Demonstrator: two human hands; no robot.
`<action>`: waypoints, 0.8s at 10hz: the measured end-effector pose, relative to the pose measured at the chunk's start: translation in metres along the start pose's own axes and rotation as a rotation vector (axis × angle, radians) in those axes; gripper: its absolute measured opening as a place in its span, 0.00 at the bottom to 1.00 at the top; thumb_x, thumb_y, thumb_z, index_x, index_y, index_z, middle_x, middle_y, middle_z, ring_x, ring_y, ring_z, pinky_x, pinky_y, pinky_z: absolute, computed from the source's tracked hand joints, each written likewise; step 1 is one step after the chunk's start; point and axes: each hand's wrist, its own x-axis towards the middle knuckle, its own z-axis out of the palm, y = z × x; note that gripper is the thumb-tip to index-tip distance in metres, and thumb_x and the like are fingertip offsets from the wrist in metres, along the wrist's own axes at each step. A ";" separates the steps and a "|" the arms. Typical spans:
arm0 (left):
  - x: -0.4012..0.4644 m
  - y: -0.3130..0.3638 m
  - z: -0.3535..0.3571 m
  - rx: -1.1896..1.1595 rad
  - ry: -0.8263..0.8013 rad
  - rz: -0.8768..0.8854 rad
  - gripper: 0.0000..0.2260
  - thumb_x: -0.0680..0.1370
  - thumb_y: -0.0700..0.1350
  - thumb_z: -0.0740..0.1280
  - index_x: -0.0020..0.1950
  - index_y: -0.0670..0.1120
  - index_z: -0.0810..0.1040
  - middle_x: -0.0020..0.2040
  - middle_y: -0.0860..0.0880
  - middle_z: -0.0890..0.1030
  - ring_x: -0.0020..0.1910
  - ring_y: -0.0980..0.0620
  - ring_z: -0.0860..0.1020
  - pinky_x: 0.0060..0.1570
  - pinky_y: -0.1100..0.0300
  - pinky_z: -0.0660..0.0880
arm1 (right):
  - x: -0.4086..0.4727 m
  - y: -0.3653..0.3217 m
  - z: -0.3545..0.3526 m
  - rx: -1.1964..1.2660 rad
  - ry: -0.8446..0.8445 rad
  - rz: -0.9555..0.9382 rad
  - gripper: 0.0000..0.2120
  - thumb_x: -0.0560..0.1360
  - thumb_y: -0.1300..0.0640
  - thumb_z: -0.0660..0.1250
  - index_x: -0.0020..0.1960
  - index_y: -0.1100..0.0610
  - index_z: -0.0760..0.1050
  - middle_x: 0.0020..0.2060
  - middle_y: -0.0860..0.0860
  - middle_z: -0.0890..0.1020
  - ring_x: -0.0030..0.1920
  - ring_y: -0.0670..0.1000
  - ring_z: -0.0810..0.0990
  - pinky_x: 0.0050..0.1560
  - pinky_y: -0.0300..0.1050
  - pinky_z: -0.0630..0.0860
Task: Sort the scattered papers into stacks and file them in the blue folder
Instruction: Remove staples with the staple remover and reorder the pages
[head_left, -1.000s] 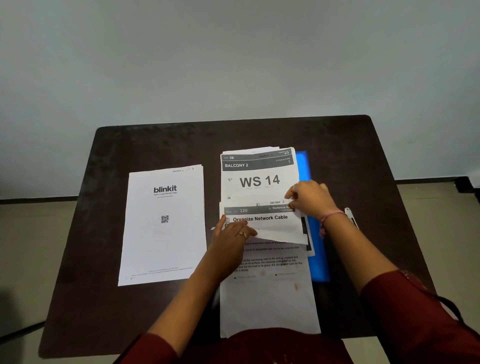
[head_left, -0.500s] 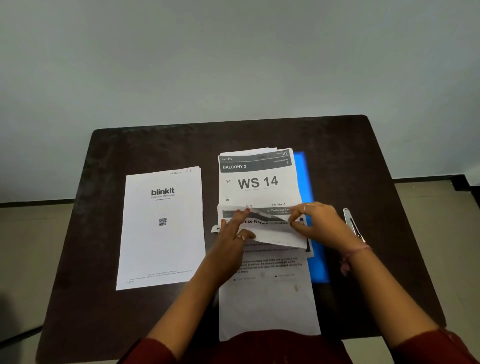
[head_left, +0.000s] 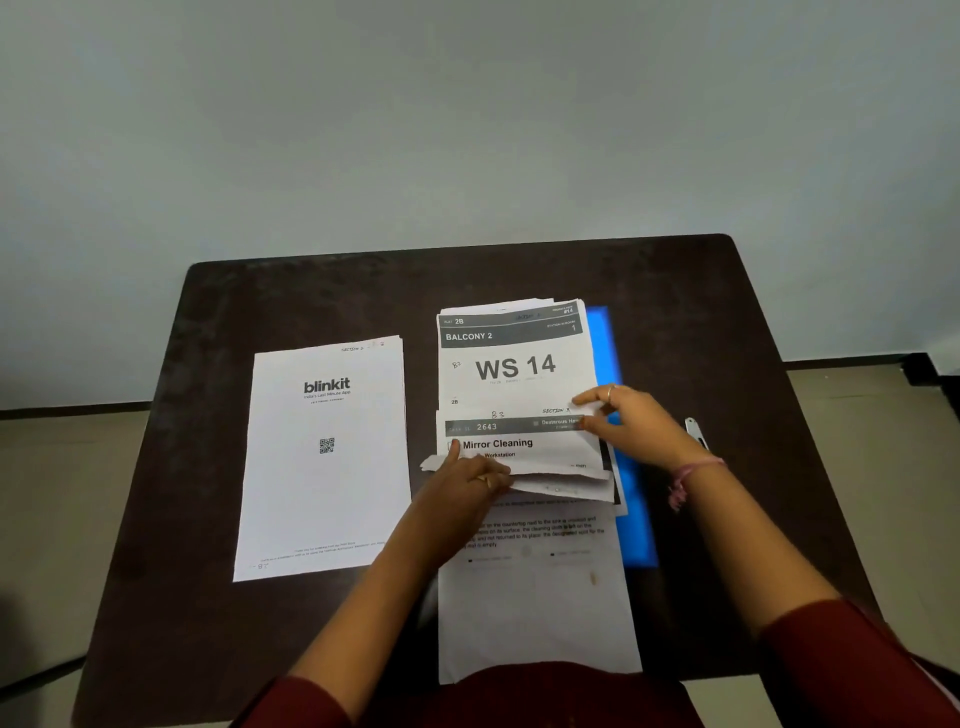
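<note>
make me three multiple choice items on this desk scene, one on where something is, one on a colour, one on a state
1. Where does the blinkit sheet lie?
A. to the left of the WS 14 sheet
B. on top of the folder
C. on the floor

2. What colour is the folder under the middle papers?
A. red
B. blue
C. green

3. What is the right hand doing?
A. resting flat on bare table
B. holding the pen
C. pinching the right edge of the Mirror Cleaning sheet

Answers
1: A, it lies apart on the dark table, left of the middle pile.
2: B, a bright blue strip shows along the pile's right side.
3: C, thumb and fingers close on that sheet's edge while the left hand holds its left side.
</note>
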 end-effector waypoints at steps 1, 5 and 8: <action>-0.003 0.002 -0.003 -0.075 -0.086 -0.056 0.13 0.78 0.40 0.65 0.61 0.43 0.79 0.59 0.43 0.80 0.63 0.38 0.75 0.71 0.44 0.63 | 0.023 0.002 0.005 -0.245 -0.001 0.043 0.19 0.74 0.54 0.69 0.65 0.51 0.75 0.62 0.50 0.77 0.58 0.52 0.75 0.63 0.48 0.71; 0.002 0.009 -0.010 0.045 -0.042 -0.106 0.15 0.77 0.61 0.59 0.51 0.54 0.79 0.55 0.54 0.78 0.56 0.54 0.74 0.49 0.62 0.68 | 0.026 -0.008 0.006 -0.496 0.098 -0.045 0.10 0.80 0.54 0.61 0.55 0.46 0.80 0.48 0.43 0.84 0.56 0.47 0.77 0.58 0.48 0.64; 0.000 0.014 -0.015 0.001 0.045 -0.093 0.16 0.80 0.53 0.58 0.59 0.46 0.79 0.70 0.46 0.70 0.67 0.45 0.71 0.66 0.50 0.69 | -0.005 -0.012 0.005 -0.491 0.159 -0.100 0.06 0.76 0.49 0.65 0.49 0.45 0.81 0.53 0.43 0.82 0.56 0.49 0.76 0.59 0.49 0.66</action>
